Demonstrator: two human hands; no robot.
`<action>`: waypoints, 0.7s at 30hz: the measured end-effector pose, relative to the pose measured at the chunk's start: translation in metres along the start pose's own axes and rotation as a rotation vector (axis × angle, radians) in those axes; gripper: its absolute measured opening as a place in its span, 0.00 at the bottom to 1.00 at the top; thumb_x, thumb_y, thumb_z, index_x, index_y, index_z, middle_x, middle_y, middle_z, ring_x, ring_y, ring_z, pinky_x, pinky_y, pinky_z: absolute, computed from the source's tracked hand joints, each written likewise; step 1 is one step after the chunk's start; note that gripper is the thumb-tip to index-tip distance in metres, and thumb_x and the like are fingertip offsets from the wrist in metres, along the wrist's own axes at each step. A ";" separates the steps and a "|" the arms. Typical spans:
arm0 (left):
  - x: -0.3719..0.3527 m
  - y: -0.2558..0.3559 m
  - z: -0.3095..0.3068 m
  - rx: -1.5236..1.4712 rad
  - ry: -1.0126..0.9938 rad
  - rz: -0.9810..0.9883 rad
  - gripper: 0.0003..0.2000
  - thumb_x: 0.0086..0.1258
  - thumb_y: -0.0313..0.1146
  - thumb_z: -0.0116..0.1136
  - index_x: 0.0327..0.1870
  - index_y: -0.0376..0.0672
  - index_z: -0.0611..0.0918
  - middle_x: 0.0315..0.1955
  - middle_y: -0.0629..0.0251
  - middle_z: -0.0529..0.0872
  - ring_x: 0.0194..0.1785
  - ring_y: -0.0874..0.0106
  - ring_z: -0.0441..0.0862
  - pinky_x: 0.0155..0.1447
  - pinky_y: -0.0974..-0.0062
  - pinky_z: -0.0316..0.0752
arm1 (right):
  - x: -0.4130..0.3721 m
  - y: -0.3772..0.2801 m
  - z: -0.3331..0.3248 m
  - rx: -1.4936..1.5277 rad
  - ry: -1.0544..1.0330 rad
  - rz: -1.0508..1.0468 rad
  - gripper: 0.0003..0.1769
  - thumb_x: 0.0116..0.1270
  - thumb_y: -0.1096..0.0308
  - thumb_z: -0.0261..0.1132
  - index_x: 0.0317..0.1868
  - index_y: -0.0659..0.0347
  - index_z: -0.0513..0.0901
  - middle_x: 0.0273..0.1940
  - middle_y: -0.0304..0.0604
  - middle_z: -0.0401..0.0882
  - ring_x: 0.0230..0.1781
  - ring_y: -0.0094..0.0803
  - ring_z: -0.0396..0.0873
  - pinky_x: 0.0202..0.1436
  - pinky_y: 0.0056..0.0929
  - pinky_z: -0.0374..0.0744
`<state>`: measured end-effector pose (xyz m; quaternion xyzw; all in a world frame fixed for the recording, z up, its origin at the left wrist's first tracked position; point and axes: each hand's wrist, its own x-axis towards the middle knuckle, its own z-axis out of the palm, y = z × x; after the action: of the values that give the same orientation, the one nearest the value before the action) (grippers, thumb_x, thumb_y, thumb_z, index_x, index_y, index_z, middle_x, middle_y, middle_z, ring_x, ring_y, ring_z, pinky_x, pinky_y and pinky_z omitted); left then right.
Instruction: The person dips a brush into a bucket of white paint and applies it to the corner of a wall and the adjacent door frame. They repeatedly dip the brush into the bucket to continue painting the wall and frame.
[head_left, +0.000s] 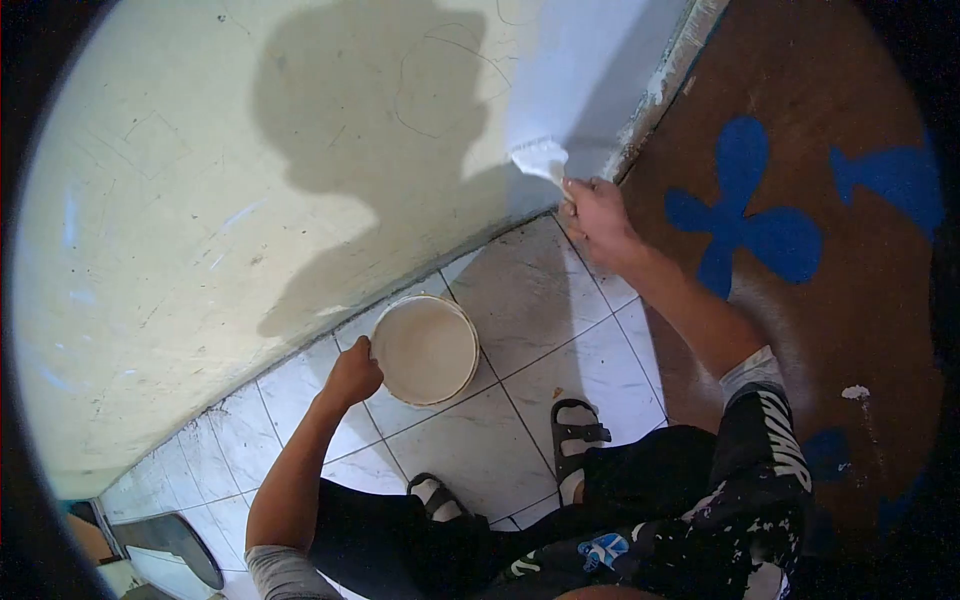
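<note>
My right hand [597,222] is closed round the handle of a paintbrush [541,160], whose white, paint-covered bristles touch the lower wall. A strip of fresh white-blue paint [560,80] runs up the wall beside the corner edge. At the left rim of a round bucket [427,350], my left hand [356,372] is closed on the edge. Pale paint or a pale inside shows in the bucket; which of the two I cannot tell. The rest of the wall [180,200] is cream, with scribbles and scuffs.
White floor tiles [450,440] with dark joints lie below the wall. My sandalled feet [578,440] stand near the bucket. On the right is a brown surface [850,320] with blue flower shapes. A dark rounded object [200,550] lies at the lower left.
</note>
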<state>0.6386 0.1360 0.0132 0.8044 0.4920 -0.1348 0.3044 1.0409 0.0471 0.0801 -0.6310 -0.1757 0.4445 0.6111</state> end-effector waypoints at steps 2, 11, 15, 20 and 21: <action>-0.001 0.002 0.001 0.027 0.011 0.008 0.14 0.65 0.28 0.49 0.48 0.29 0.72 0.39 0.32 0.82 0.46 0.40 0.81 0.52 0.49 0.75 | -0.021 -0.032 0.007 0.064 0.018 -0.094 0.10 0.71 0.64 0.58 0.35 0.61 0.69 0.24 0.36 0.69 0.16 0.18 0.60 0.16 0.23 0.58; -0.004 0.006 -0.002 -0.004 -0.002 -0.011 0.14 0.64 0.28 0.48 0.48 0.29 0.73 0.41 0.34 0.82 0.47 0.40 0.81 0.53 0.50 0.74 | -0.052 -0.103 0.018 0.262 -0.011 -0.400 0.10 0.71 0.64 0.59 0.34 0.59 0.70 0.22 0.36 0.69 0.13 0.18 0.57 0.16 0.22 0.57; 0.003 -0.002 0.004 -0.010 0.026 -0.015 0.12 0.65 0.29 0.49 0.45 0.31 0.73 0.39 0.35 0.82 0.46 0.41 0.81 0.51 0.50 0.74 | -0.019 -0.063 0.019 0.306 -0.018 -0.404 0.09 0.71 0.64 0.58 0.35 0.57 0.70 0.21 0.36 0.70 0.12 0.18 0.58 0.14 0.22 0.56; -0.001 0.000 0.000 -0.001 0.058 0.048 0.11 0.66 0.31 0.48 0.43 0.32 0.72 0.38 0.35 0.82 0.46 0.40 0.81 0.49 0.49 0.74 | 0.023 0.020 0.002 0.233 -0.023 -0.250 0.11 0.70 0.61 0.60 0.36 0.57 0.70 0.21 0.36 0.69 0.12 0.18 0.60 0.13 0.23 0.58; -0.002 0.005 -0.003 -0.005 0.029 0.015 0.12 0.65 0.29 0.49 0.45 0.31 0.73 0.39 0.35 0.82 0.46 0.41 0.81 0.51 0.50 0.74 | 0.029 0.033 0.000 0.243 -0.056 -0.238 0.12 0.70 0.59 0.61 0.37 0.57 0.70 0.21 0.36 0.70 0.12 0.18 0.61 0.13 0.23 0.58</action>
<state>0.6413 0.1348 0.0184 0.8092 0.4908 -0.1196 0.3001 1.0462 0.0629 0.0396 -0.5148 -0.2110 0.4043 0.7259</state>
